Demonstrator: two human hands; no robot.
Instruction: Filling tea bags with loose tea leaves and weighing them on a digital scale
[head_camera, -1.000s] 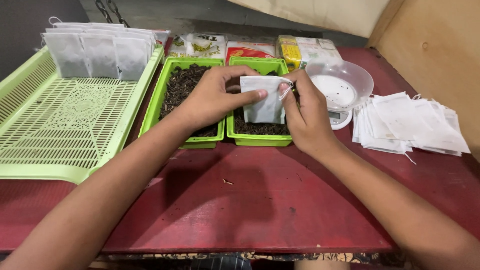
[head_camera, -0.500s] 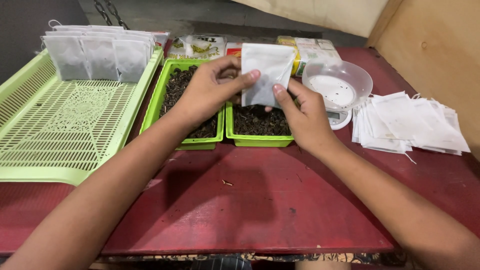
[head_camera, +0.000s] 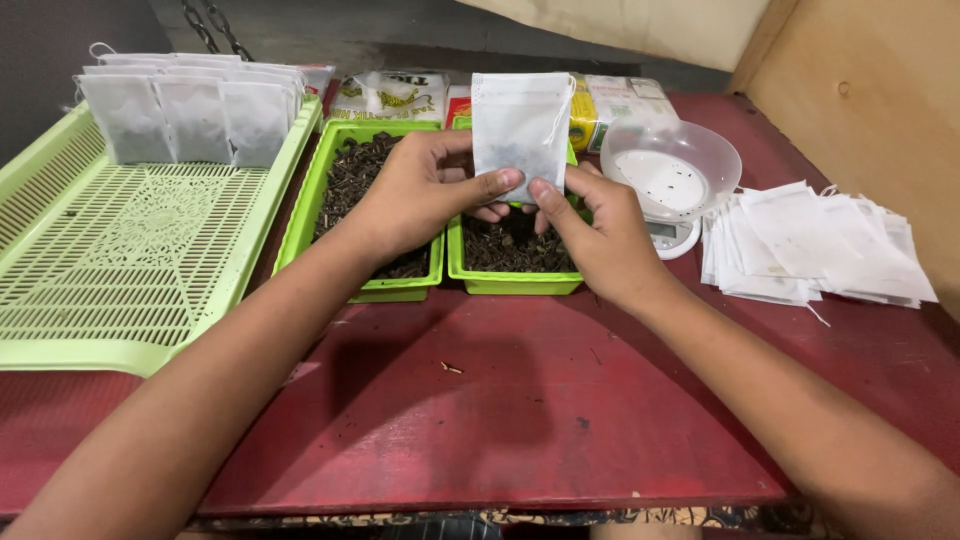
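Both hands hold one small white filter bag (head_camera: 520, 130) upright above two green trays of dark loose tea. My left hand (head_camera: 420, 195) pinches its lower left corner with thumb and fingers. My right hand (head_camera: 590, 235) pinches its lower right edge. A drawstring hangs at the bag's top right. The right green tray (head_camera: 510, 280) lies directly under the hands, and the left green tray (head_camera: 325, 190) sits beside it.
A large pale green slotted tray (head_camera: 120, 270) at left carries a row of filled white bags (head_camera: 190, 115) along its far edge. A clear bowl (head_camera: 672, 165) rests on a small scale, with a pile of flat white bags (head_camera: 810, 245) at right. Packets lie behind.
The bag was held low and folded over the right tray. Both hands have since lifted it and turned it upright, with the fingers now at its bottom edge.
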